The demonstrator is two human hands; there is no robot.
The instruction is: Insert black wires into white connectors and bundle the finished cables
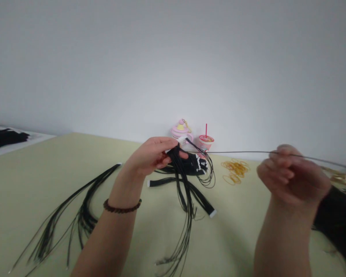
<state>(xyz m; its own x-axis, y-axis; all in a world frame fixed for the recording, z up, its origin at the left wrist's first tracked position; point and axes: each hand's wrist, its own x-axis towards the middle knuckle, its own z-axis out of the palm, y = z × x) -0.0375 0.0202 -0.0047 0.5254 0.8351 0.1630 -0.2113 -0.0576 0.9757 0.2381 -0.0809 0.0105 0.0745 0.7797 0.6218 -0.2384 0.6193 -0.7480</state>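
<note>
Head view: left hand [151, 156] is grasping black wire bundle [184, 182] near white connector [183, 140], fingers closing around it. Bundle is hanging above tabletop [233, 231], tails trailing downward. Right hand [291, 175] is pinching single dark wire [239, 152] with curled fingers; wire is stretching nearly straight between hands and extending past right hand. Yellow loops [235, 169] are lying between hands, farther back. Red-strawed cup [206, 142] is standing near wall [173, 69]. Second wire bundle [89, 206] is lying beside left forearm.

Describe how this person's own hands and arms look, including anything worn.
The left hand is ungloved, with a dark, brownish beaded bracelet at the wrist. The right hand is also bare, and no bracelet shows there. No sleeves are visible.
</note>
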